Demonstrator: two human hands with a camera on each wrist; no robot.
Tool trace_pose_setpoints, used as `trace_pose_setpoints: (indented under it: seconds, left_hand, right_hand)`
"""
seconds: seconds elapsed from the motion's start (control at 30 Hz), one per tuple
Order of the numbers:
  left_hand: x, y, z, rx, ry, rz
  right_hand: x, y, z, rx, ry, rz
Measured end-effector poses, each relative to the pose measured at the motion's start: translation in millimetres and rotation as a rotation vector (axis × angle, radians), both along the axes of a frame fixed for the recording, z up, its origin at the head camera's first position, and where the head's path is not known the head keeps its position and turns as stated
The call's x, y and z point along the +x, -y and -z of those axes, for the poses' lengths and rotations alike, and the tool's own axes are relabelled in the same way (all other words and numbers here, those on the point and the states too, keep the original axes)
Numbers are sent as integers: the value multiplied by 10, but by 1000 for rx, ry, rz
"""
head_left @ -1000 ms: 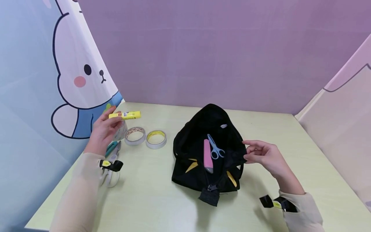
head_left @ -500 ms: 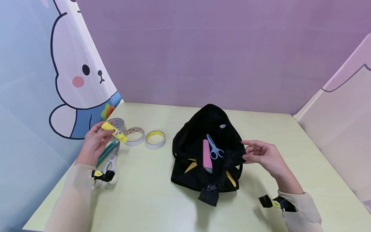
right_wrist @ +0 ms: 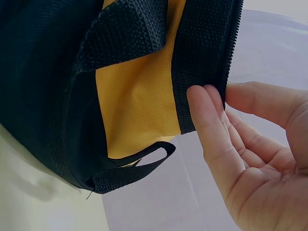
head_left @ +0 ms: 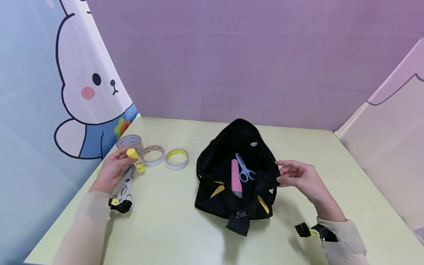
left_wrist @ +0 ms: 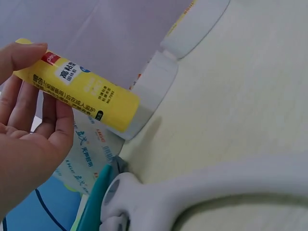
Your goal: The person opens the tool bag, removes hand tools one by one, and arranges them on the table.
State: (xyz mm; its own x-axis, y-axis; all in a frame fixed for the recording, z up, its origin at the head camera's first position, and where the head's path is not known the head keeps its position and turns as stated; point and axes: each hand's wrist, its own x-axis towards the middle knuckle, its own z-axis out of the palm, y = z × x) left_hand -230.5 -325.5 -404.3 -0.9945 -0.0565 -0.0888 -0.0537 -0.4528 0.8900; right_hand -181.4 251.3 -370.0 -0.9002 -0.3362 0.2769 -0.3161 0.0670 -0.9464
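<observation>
My left hand (head_left: 114, 169) grips a yellow glue stick (head_left: 136, 161) between thumb and fingers, just above the table at the left. The left wrist view shows the glue stick (left_wrist: 82, 86) tilted, its printed label facing the camera. On the other side, my right hand (head_left: 299, 178) pinches the zippered edge of a black bag (head_left: 212, 156), whose mouth stands wide. Yellow fabric (right_wrist: 139, 106) shows at the bag's side in the right wrist view. Inside the bag lie blue scissors (head_left: 245, 173) and a pink, stick-like thing (head_left: 235, 176) with a grey end.
Below the left hand lie white-handled scissors (head_left: 126, 189) and a teal-handled thing (left_wrist: 96, 202), mostly hidden in the head view. Beyond are a wide tape roll (head_left: 129, 140) and two narrower rolls, one brown-lined (head_left: 153, 162), one yellow-lined (head_left: 177, 165). A purple wall (head_left: 232, 66) backs the table.
My left hand has come lower and nearer with the glue stick, which has turned from level to steeply tilted. My right hand has kept its hold on the bag's edge.
</observation>
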Motion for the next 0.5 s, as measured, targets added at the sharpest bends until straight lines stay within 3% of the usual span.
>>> trace_pose_setpoints:
  seconds: [0.1, 0.23, 0.37, 0.5]
  left_hand:
    - [-33, -8, 38, -113, 2, 8]
    - [-60, -8, 65, -190, 43, 2]
    - [-62, -4, 72, -172, 94, -14]
    - [-54, 14, 75, -166, 83, 2]
  right_hand:
    - [0, -1, 2, 7, 1, 3]
    - [1, 1, 1, 10, 2, 6]
    - [2, 3, 4, 12, 5, 7]
    - [1, -1, 11, 6, 5, 7]
